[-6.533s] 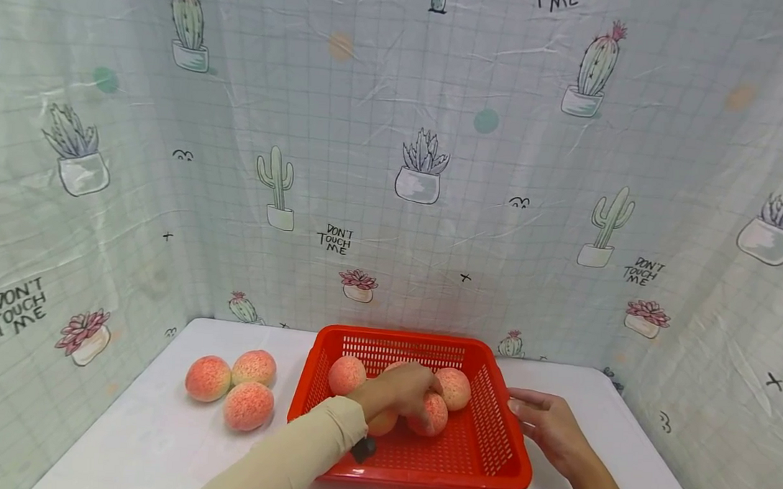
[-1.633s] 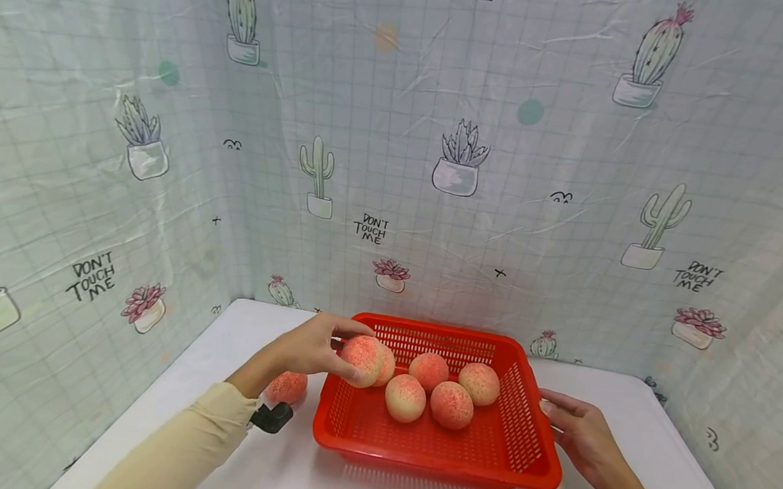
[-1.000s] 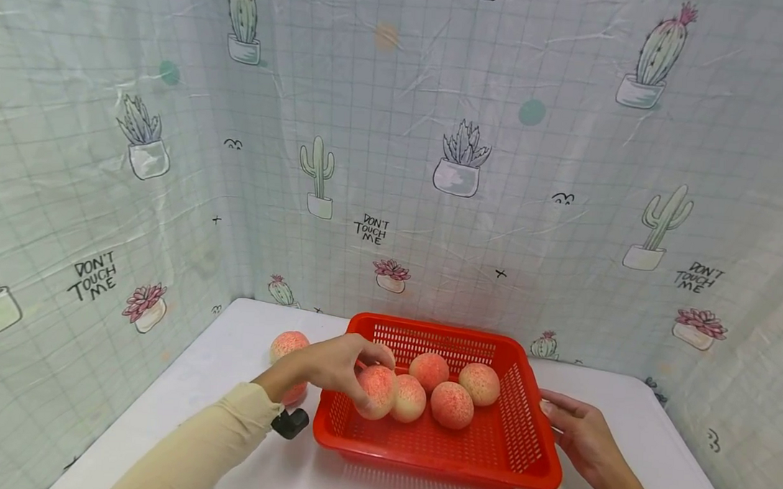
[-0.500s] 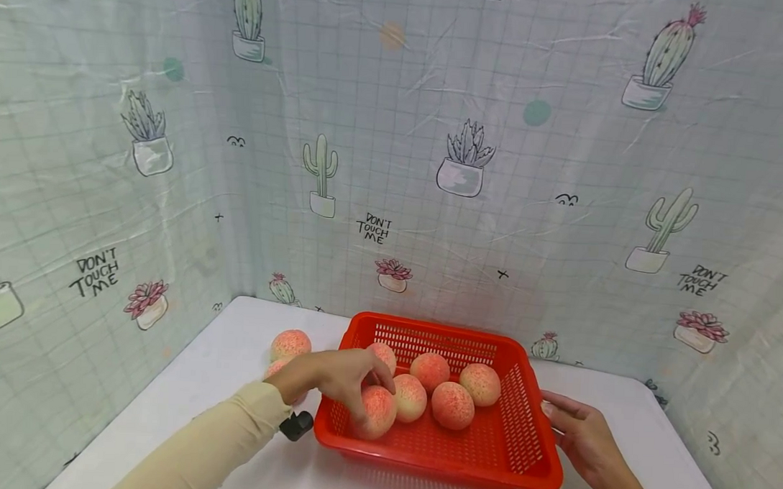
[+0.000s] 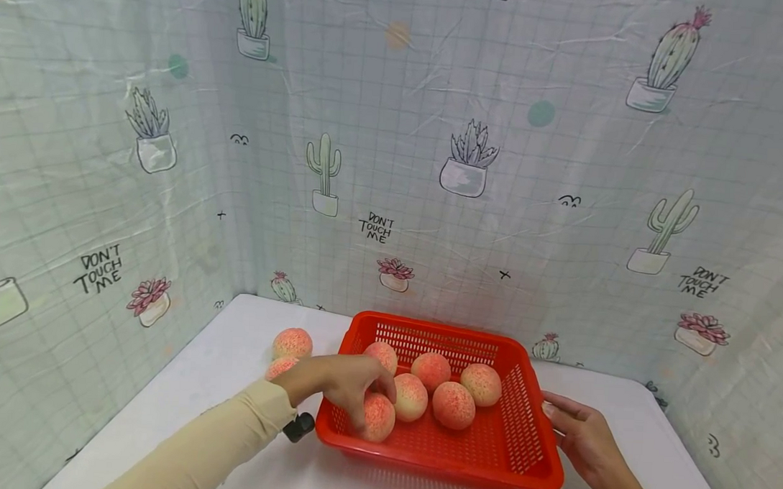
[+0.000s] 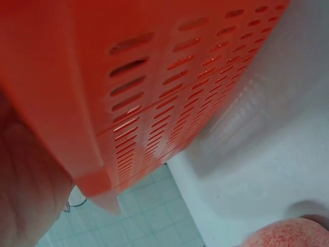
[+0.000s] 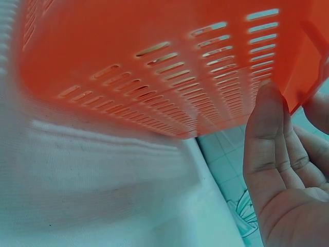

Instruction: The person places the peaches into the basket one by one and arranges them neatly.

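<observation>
My left hand [image 5: 354, 386] reaches over the left rim of a red plastic basket [image 5: 422, 467] and grips a pink-and-cream peach [image 5: 380, 419] low in its front left corner. Several other peaches, among them one next to the held one [image 5: 410, 398], lie loose in the basket. On the right, my right hand [image 5: 582, 435] holds the basket's rim, thumb on top and fingers against the outer side wall. The right wrist view shows those fingers [image 7: 266, 128] touching the slotted wall. In the left wrist view the basket wall hides the held peach.
Two peaches, the farther one [image 5: 292, 343] in full view and the nearer one [image 5: 281, 367] partly behind the left forearm, lie on the white table [image 5: 232, 368] left of the basket. A patterned curtain [image 5: 394, 165] stands close behind and on both sides.
The left hand has brought one peach from the table group over the left rim and lowered it into the front left corner. The right hand stays at the right rim.
</observation>
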A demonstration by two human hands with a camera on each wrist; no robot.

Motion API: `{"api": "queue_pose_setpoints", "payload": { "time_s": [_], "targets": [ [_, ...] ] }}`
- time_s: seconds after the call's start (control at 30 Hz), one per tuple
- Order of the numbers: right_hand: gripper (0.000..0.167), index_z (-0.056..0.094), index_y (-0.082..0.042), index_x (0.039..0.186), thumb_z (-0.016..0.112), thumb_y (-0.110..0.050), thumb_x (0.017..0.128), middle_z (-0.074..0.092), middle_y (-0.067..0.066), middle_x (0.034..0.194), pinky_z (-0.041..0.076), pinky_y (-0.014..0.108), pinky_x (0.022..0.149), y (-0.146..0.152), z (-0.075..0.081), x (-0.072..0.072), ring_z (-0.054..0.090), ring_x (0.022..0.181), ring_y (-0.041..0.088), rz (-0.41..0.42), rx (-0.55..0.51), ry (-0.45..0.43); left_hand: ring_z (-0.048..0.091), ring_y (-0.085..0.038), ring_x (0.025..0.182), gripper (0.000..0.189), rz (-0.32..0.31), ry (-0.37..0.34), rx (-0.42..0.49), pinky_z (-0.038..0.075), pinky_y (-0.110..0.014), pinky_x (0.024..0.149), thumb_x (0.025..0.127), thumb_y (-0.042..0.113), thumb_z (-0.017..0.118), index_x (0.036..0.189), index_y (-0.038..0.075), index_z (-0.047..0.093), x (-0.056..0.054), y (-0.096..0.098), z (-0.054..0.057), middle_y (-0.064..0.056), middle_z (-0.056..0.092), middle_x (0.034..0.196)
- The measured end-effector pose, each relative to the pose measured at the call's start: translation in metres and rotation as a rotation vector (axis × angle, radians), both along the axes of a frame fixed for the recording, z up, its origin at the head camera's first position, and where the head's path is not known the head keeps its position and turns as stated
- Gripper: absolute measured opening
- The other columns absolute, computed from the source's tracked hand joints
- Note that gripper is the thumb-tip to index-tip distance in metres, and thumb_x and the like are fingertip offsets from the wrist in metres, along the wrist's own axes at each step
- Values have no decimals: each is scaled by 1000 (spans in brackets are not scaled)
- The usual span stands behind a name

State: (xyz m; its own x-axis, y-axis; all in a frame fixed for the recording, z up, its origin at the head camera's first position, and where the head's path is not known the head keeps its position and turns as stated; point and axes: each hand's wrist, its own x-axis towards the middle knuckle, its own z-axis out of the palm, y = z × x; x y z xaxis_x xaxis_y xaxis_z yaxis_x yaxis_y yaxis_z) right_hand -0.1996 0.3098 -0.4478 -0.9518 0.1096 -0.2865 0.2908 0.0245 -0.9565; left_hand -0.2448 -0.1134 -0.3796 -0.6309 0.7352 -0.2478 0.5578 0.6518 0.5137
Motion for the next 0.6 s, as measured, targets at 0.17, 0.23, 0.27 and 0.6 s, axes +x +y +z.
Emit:
{"api": "queue_pose_setpoints", "payload": {
  "time_s": [0.17,0.23,0.27,0.6],
  "targets": [
    [62,48,-10,155,70,-29,101,75,-19,111,63,39,92,-1,0,0,75,99,8,-5,-6,-3,58,-1,97,48,-11,-4,-5,54,-23,92,69,20,95,110,29,73,1,1,-1,19,68,103],
    [61,49,-10,155,70,-29,101,75,-20,110,63,38,92,-1,0,0,75,99,8,-8,-8,-3,58,-1,96,48,-11,-4,-7,53,-22,92,68,20,96,110,29,73,1,2,-1,19,67,102],
    [60,50,-11,154,70,-29,101,75,-20,110,63,38,92,-1,-1,0,75,99,8,-9,-8,-3,58,-1,96,48,-9,-2,-8,54,-22,92,68,20,96,109,29,73,1,2,-2,19,67,101],
    [56,53,-14,153,69,-28,101,75,-21,108,63,37,92,-1,-1,0,75,99,7,-9,-6,-2,58,-2,94,47,-18,26,-23,53,-22,89,68,18,96,108,30,73,1,4,-4,19,66,99]
  ]
}}
